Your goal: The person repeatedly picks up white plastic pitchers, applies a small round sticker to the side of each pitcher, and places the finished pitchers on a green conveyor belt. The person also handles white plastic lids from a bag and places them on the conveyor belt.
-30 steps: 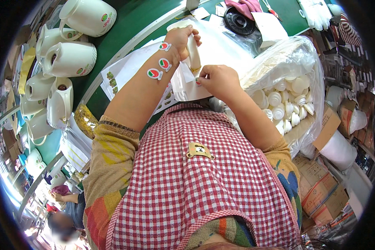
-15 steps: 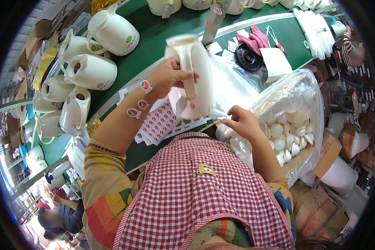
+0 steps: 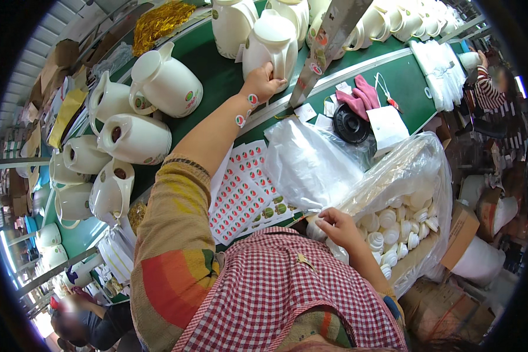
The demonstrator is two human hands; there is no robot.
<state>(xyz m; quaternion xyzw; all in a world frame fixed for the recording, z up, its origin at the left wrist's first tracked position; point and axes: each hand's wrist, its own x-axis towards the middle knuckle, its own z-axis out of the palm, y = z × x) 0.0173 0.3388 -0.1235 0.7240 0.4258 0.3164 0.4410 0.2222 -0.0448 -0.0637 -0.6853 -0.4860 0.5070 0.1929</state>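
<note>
My left hand (image 3: pixel 263 83), arm stretched forward, is closed around the handle of a white thermos jug (image 3: pixel 270 46) that stands upright with its lid on at the far side of the green work surface (image 3: pixel 214 76). Two round red-and-green stickers (image 3: pixel 252 99) are stuck near my left wrist. Close to my apron, my right hand (image 3: pixel 340 227) has its fingers curled and pressed together beside a clear plastic bag (image 3: pixel 311 167); what they hold, if anything, I cannot make out. Sheets of stickers (image 3: pixel 237 202) lie between my arms.
Several white jugs (image 3: pixel 169 82) stand or lie at the left, and more (image 3: pixel 387 20) line the far side. A metal post (image 3: pixel 328 50) rises ahead. At the right are a plastic-lined box of white stoppers (image 3: pixel 393 232), a black round lid (image 3: pixel 351 123) and a pink cloth (image 3: pixel 361 97).
My left hand has carried the jug from in front of me forward to the far jugs, where it now stands upright. My right hand has dropped slightly lower, away from the jug.
</note>
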